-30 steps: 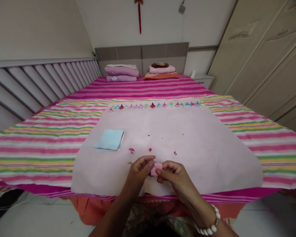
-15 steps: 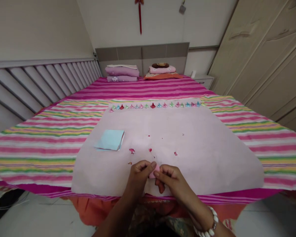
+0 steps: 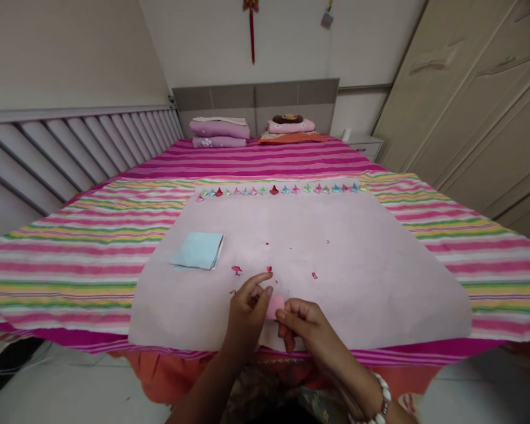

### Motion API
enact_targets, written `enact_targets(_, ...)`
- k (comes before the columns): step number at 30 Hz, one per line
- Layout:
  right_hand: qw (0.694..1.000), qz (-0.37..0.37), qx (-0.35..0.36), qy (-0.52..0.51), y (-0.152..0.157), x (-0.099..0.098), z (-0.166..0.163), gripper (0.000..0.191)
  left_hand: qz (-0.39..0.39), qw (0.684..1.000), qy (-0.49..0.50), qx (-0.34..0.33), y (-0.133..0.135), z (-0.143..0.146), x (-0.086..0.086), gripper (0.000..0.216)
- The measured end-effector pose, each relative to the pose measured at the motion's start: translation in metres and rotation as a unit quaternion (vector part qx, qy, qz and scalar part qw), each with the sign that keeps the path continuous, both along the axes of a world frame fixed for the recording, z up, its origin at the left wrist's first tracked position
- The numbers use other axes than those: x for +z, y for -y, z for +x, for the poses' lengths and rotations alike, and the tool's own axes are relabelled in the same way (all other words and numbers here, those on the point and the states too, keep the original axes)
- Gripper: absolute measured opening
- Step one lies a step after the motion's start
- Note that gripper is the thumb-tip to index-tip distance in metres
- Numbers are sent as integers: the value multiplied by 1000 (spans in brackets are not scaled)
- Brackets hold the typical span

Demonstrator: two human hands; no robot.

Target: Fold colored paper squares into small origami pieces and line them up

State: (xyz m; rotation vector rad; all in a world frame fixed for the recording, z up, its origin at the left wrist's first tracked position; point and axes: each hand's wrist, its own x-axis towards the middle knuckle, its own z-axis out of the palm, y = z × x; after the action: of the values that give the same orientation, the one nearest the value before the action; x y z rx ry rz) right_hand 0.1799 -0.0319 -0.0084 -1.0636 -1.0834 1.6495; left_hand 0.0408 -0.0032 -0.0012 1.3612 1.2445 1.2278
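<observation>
A small folded piece of pink paper (image 3: 274,306) is between my two hands, just above the near part of the pale sheet. My right hand (image 3: 302,321) pinches its lower right edge between thumb and curled fingers. At its left edge is my left hand (image 3: 247,306), thumb against the paper and index finger raised and stretched forward. The other left fingers are bent and partly hidden. Tiny red scraps (image 3: 237,270) lie beyond my hands. To the left rests a stack of light blue square paper (image 3: 198,250).
The large pale sheet (image 3: 357,265) covers the near part of a bed with a striped bedspread (image 3: 70,259). Several small folded paper shapes (image 3: 274,189) line its far edge. Folded purple bedding (image 3: 219,128) and a pink pile (image 3: 290,125) sit by the headboard.
My left index finger has lifted and stretched forward, away from the thumb. More of the pink paper shows now. My right hand keeps its pinch.
</observation>
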Motion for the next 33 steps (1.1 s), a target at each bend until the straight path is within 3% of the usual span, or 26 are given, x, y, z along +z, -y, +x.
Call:
enact_targets(3,999,6,31,-14,-1,5,6,41,-89,993,79,-4,-5,-2,-2,42)
enact_targets(9,995,90,-30,-26,-7,5,18,34,-282,931,216,-79,-6,0,-10,45)
enact_targets(13,992,109,-16,-55,-9,1,16,13,-285,920,234,-137,-2,5,-6,30)
enact_targets(20,992,81,-2,-93,-10,0,13,12,-288,902,246,-204,0,6,0,22)
enact_targets(24,994,27,-42,-98,-11,3,12,17,-294,920,199,-164,1,9,-8,27)
enact_targets(26,991,-14,-66,-114,-12,5,12,21,-262,949,139,-108,2,8,-12,35)
enact_targets(29,984,-59,-106,-134,-14,6,14,24,-117,991,56,-15,5,4,-12,37)
enact_targets(31,979,-73,-126,-143,-16,6,15,25,-16,999,32,-10,7,-2,-9,25)
enact_targets(33,976,-78,-132,-152,-16,5,16,25,53,997,1,-51,8,-6,-5,13)
